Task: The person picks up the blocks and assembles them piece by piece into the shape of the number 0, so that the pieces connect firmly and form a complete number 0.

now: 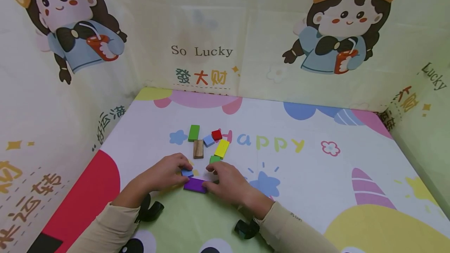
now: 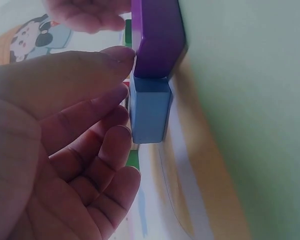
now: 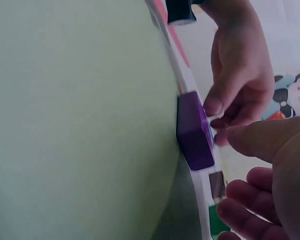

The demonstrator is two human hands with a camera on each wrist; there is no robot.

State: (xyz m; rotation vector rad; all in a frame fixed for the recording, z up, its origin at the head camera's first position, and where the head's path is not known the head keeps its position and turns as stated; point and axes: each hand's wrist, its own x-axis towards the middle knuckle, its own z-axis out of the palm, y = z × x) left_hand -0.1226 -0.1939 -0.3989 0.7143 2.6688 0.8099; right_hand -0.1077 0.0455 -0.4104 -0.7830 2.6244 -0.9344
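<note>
A purple oblong block (image 1: 195, 185) lies across the front, and a small blue block (image 1: 187, 173) adjoins its left end. My left hand (image 1: 163, 175) is over the blue block with its fingers loosely bent; in the left wrist view the thumb tip (image 2: 121, 56) is at the purple block's upper edge, and the other fingertips come close to the blue block (image 2: 151, 112). At the purple block's right end is my right hand (image 1: 230, 182), its thumb near that end. In the right wrist view its fingers are loosely curved around nothing, beside the purple block (image 3: 194, 132). A green block (image 1: 215, 159) lies just beyond the right fingers.
Beyond the hands lie a wood-brown block (image 1: 198, 149), a yellow block (image 1: 222, 148), a green block (image 1: 193, 132), a light blue block (image 1: 209, 140) and a red block (image 1: 216, 134). The printed tabletop (image 1: 299, 175) meets patterned cloth walls (image 1: 263, 50) at the back and sides.
</note>
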